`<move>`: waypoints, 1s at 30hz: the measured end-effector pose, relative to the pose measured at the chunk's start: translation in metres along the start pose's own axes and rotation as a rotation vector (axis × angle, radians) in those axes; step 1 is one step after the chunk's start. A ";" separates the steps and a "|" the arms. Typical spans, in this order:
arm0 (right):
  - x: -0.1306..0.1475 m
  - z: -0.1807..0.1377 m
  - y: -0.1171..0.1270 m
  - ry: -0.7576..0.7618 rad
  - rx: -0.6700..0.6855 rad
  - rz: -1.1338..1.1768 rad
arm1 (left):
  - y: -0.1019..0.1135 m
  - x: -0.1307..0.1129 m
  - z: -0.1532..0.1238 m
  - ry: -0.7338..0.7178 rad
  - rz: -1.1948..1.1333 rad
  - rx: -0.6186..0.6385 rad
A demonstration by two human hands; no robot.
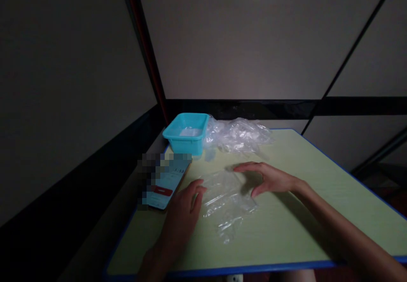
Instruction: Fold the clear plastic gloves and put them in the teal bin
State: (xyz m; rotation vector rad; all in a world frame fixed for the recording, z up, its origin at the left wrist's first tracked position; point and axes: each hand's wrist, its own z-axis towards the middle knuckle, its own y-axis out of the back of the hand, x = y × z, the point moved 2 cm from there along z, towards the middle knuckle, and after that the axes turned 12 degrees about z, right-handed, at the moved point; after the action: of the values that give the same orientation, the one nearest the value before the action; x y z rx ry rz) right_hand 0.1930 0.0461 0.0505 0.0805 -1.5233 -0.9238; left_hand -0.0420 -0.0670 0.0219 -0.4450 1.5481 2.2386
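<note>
A clear, crinkled plastic bag (pixel 224 199) lies spread on the pale green table between my hands. My left hand (pixel 184 208) is at the bag's left edge, its fingers loosely curved with a gap between thumb and fingers. Whether its fingertips touch the plastic I cannot tell. On the other side, my right hand (pixel 270 178) is open, thumb and fingers wide apart, close to the bag's right edge. Nothing shows in its grasp.
A turquoise plastic basket (pixel 186 145) stands at the back left, with something pale inside. Beside it lies a heap of clear plastic bags (pixel 243 135). A phone (pixel 168 182) with a lit screen rests by the left edge of the blue-edged table (pixel 302 227). Walls stand behind and left.
</note>
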 end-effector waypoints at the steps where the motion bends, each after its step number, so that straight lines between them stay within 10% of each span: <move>1: -0.004 0.006 -0.003 0.007 0.024 -0.006 | -0.002 0.004 -0.004 0.017 -0.006 -0.022; 16: -0.020 -0.007 -0.021 -0.243 0.102 -0.173 | -0.005 0.007 -0.013 -0.032 0.094 -0.071; 30: -0.026 -0.009 -0.021 -0.165 0.132 -0.240 | -0.011 0.004 -0.015 -0.052 0.095 0.093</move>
State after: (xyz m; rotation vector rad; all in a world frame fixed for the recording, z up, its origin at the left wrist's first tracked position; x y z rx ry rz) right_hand 0.1963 0.0421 0.0167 0.2939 -1.7540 -1.0380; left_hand -0.0400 -0.0770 0.0060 -0.2902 1.6709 2.2184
